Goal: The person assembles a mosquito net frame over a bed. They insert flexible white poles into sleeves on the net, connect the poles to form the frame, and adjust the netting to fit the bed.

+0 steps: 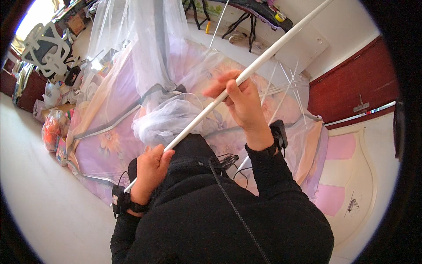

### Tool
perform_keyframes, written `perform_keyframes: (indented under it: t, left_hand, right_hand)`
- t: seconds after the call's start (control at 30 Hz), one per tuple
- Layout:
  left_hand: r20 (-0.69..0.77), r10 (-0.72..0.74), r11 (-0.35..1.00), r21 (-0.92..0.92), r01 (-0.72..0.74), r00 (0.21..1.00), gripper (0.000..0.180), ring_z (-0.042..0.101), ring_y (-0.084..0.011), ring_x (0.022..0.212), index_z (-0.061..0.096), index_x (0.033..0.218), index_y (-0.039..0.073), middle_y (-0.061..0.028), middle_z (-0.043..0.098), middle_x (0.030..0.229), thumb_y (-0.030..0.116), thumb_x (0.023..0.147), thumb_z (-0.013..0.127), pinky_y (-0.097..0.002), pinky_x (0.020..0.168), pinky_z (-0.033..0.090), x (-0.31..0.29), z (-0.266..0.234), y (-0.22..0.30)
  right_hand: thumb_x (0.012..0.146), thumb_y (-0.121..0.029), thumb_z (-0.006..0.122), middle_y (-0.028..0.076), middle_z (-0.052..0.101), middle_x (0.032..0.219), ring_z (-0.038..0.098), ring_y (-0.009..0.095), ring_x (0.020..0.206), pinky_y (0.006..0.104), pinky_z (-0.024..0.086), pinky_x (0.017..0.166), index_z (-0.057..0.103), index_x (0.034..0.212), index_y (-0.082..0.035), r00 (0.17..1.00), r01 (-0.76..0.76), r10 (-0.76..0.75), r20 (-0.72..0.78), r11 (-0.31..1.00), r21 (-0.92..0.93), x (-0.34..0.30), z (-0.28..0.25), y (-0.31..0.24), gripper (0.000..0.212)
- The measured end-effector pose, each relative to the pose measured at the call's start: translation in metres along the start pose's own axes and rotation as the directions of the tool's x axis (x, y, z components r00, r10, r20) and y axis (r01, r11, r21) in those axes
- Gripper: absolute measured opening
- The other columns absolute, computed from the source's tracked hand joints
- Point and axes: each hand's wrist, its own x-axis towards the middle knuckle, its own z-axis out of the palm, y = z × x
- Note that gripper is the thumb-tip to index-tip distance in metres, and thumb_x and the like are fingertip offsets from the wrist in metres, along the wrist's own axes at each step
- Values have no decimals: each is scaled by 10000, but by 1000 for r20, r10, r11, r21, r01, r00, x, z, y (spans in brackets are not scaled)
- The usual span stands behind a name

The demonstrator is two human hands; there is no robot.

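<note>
A long white pole (283, 42) slants from my lower left to the upper right, across the front of my body. My left hand (151, 169) is closed round its lower part, close to my lap. Farther up, my right hand (239, 99) holds the same pole, thumb against it and fingers passing behind; those fingers are blurred. White sheer netting (176, 116) with grey trim lies bunched just beyond my lap. More of the netting hangs from above at the far side.
A bed with a floral pink-purple cover (110, 141) spreads around me. Several thin white rods (288, 88) stand or lie at its right. A pink-and-cream headboard (347, 171), a red-brown door (351, 81), a white office chair (46, 48) and plastic bags (55, 127) surround it.
</note>
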Motion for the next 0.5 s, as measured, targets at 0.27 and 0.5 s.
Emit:
perform_keyframes:
  t: [0.27, 0.5]
  left_hand:
    - [37, -33, 990, -133, 38, 999, 377, 491, -369, 544, 460, 659, 37, -176, 471, 576, 307, 885, 596, -426, 480, 370, 0, -2, -2]
    - [-249, 114, 950, 309, -33, 962, 345, 521, -333, 513, 440, 672, 76, -139, 468, 539, 303, 874, 602, -430, 463, 379, 2, 5, 2]
  right_hand:
    - [920, -204, 563, 149, 652, 998, 660, 269, 927, 377, 556, 807, 559, 1073, -49, 999, -32, 36, 35, 995, -91, -3, 7, -5, 218]
    - [910, -201, 583, 121, 664, 912, 674, 266, 869, 360, 573, 757, 589, 1027, -47, 975, -43, 27, -219, 997, -70, -2, 17, 7, 194]
